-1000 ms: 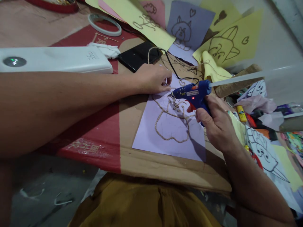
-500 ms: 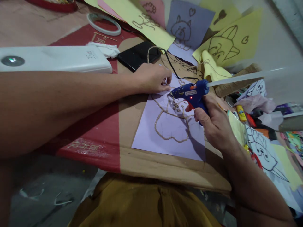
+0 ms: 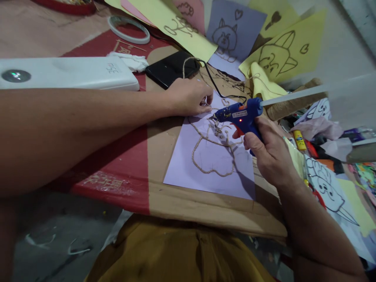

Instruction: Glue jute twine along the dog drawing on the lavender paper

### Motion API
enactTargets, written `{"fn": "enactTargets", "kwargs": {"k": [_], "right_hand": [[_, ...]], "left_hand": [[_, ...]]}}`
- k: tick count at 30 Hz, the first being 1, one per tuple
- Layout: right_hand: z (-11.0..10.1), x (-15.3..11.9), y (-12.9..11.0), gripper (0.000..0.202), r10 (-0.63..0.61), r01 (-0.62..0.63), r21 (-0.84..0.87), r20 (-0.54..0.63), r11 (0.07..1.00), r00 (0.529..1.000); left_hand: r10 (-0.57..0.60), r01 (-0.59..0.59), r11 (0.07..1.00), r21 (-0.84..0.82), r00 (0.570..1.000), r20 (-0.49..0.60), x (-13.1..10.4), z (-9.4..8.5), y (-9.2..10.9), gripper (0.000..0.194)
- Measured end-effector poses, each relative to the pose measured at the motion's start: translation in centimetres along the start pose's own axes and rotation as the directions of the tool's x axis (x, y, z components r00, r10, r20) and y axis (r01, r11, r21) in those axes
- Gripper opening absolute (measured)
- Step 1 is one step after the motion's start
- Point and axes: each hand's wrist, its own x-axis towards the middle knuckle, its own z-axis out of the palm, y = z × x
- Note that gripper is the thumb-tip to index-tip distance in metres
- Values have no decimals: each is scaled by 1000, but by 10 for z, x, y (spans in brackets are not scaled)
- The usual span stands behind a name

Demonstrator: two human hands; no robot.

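My right hand [image 3: 268, 150] grips a blue hot glue gun [image 3: 246, 117] with a lit red light and a long clear glue stick [image 3: 293, 95] out of its back. The nozzle points left, just above a purple sheet of paper [image 3: 182, 168]. Brown twine [image 3: 195, 158] forms an animal outline on that sheet. My left hand [image 3: 194, 96] rests at the paper's upper edge, fingers curled and pinched on the twine close to the nozzle. A loose length of twine loops up behind this hand. The fingertips are partly hidden.
A black phone [image 3: 170, 70], a white power bank [image 3: 70, 72] and a tape roll [image 3: 129, 30] lie left of the paper. Behind stand twine pictures on purple and yellow sheets [image 3: 282, 51]. A twine spool [image 3: 293, 105], a glue stick tube [image 3: 299, 140] and drawings [image 3: 329, 188] crowd the right.
My right hand has shifted the glue gun slightly to the right, its nozzle drawing a little away from the left fingers. My left hand and the paper stay in place.
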Motion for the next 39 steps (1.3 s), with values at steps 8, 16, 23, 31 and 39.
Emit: {"fn": "enactTargets", "kwargs": {"k": [8,16,23,31,39], "right_hand": [[-4,1,8,27,150,-121,311,-71,943,986],[-22,-7,30,27,467,-126,771,-239,624,851],[-35,-18,99,21,630,-90,790,-408,606,661],[-23,-19,138,25,744,-248,844,-234,475,626],[-17,-19,127,20,691,-324,843,-76,430,719]], "left_hand": [[-33,33,999,-7,999,15,2,3,-3,32],[-26,25,997,68,999,24,0,-1,-3,32],[-42,37,994,99,998,53,1,-2,-4,36],[3,-7,992,-125,999,-37,-2,-2,-12,30],[-65,35,972,-234,991,-119,-7,-7,-12,26]]}}
